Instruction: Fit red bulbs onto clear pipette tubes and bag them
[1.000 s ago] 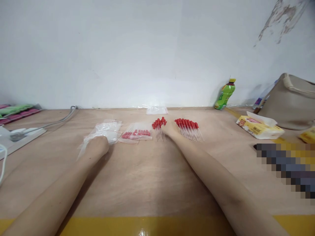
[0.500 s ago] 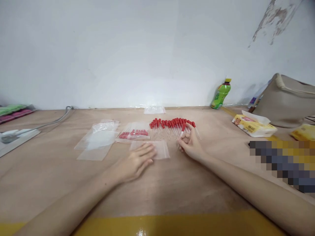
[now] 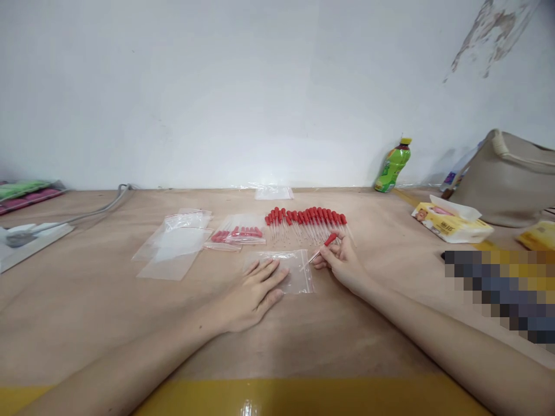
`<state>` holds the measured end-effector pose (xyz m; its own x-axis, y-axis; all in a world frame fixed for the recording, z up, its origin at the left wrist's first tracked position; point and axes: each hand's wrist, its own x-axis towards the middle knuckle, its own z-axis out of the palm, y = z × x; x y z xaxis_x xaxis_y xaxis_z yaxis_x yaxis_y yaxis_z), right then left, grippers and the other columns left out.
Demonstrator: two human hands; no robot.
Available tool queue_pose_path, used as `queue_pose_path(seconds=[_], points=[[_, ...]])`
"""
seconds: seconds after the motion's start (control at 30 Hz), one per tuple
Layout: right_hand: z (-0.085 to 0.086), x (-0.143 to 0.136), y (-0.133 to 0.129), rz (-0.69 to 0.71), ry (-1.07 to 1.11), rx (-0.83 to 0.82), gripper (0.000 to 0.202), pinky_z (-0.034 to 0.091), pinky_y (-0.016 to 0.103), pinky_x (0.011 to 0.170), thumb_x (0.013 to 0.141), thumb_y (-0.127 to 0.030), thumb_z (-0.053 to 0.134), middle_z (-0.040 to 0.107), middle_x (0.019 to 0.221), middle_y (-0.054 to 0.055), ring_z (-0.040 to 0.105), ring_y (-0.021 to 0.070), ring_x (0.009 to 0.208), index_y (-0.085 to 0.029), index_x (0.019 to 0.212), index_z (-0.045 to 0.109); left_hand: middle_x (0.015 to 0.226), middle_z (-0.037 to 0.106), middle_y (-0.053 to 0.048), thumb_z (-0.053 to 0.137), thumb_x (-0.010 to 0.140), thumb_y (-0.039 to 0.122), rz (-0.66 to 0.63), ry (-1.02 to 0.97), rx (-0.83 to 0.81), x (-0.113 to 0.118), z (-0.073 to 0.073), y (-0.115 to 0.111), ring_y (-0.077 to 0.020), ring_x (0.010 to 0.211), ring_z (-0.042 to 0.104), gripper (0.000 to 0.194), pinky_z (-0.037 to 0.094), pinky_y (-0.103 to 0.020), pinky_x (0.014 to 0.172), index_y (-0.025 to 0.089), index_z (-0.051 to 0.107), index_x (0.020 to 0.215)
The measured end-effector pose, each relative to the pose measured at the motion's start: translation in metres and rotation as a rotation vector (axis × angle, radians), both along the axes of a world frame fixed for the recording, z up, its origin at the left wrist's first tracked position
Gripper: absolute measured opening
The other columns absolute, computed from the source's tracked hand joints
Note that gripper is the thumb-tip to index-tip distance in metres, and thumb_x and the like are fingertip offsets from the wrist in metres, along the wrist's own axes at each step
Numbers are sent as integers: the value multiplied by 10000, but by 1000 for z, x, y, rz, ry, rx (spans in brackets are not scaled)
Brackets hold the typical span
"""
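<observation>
My left hand (image 3: pixel 255 292) lies flat, fingers spread, on a clear zip bag (image 3: pixel 297 268). Pinched in my right hand (image 3: pixel 344 263) is a dropper (image 3: pixel 330 239) with a red rubber bulb and a thin clear tube; its tip slants down to the left, over the bag's zip end. Whether the tip is inside the bag I cannot tell. Just beyond both hands lies a row of several like droppers (image 3: pixel 318 216), red bulbs pointing away from me. Left of that row, filled zip bags (image 3: pixel 245 232) hold more red-bulbed droppers.
Flat clear bags (image 3: pixel 173 248) lie in a pile at the left. Another bag (image 3: pixel 274 193) rests against the wall. A green bottle (image 3: pixel 393 166), a tissue pack (image 3: pixel 451 221) and a beige handbag (image 3: pixel 511 173) stand at the right. A grey cable (image 3: pixel 102 209) runs along the left side.
My left hand and the zip bag have come toward me and to the right. In my right hand the dropper has tilted from upright to slanting, its tip now at the bag.
</observation>
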<state>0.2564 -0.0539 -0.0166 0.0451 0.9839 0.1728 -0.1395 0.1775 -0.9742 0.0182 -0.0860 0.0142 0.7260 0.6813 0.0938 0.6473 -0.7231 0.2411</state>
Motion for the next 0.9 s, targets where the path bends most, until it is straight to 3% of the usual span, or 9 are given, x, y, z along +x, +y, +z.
queue_pose_path(seconds=[0.1,0.17,0.33,0.47,0.57,0.63,0.73,0.8,0.9], points=[[-3,1,0,50,35,-36,537,523,301,575,668,-488,621,551,663,-59,619,132,571,-237,997,279,1333,438,-67,319,914,350,65,-46,47,1,4,4,-236,1227,392,424,304,-460,1004,237,379,1318],[-2,3,-1,96,39,-52,493,517,313,599,670,-500,619,559,680,-51,621,134,589,-234,953,314,1279,500,-59,393,883,379,57,-64,92,0,6,10,-259,1183,431,405,315,-493,976,260,454,1265],[6,13,-5,280,-225,2,347,484,300,680,664,-413,671,592,785,15,595,128,700,-189,838,472,1396,342,-62,412,855,477,29,-71,68,-6,2,19,-259,1287,285,482,222,-492,1041,268,421,1290],[17,17,-9,336,-566,276,219,440,299,706,700,-363,656,596,793,32,551,139,738,-176,754,556,1405,325,-55,361,877,474,19,-42,10,-5,0,19,-227,1305,260,485,214,-465,1061,275,372,1319],[22,15,-9,367,-676,426,186,411,310,759,712,-342,653,603,823,38,537,145,779,-175,711,571,1408,319,-58,351,882,468,23,-36,5,-4,0,18,-227,1305,259,476,208,-466,1065,271,381,1315],[21,11,-10,408,-640,396,197,418,278,686,723,-352,641,596,814,35,526,126,718,-171,720,563,1407,321,-59,344,888,457,20,-38,4,-3,0,17,-226,1305,260,467,204,-466,1068,268,386,1313],[17,4,-11,488,-515,222,234,376,215,510,748,-396,603,558,692,-5,462,82,540,-174,783,537,1404,327,-58,335,896,440,14,-42,5,-1,0,17,-222,1305,262,460,197,-469,1071,266,372,1320],[14,0,-13,530,-419,127,247,389,214,514,756,-417,585,540,636,-27,482,87,538,-187,810,515,1402,331,-58,334,900,425,8,-50,4,-1,-1,17,-223,1304,263,454,194,-474,1071,265,364,1324],[12,-1,-12,541,-318,74,246,442,248,609,741,-418,599,586,717,-5,556,116,662,-194,792,511,1396,341,-63,349,899,409,-4,-80,-7,-2,-1,18,-227,1301,271,451,209,-478,1065,259,363,1325]])
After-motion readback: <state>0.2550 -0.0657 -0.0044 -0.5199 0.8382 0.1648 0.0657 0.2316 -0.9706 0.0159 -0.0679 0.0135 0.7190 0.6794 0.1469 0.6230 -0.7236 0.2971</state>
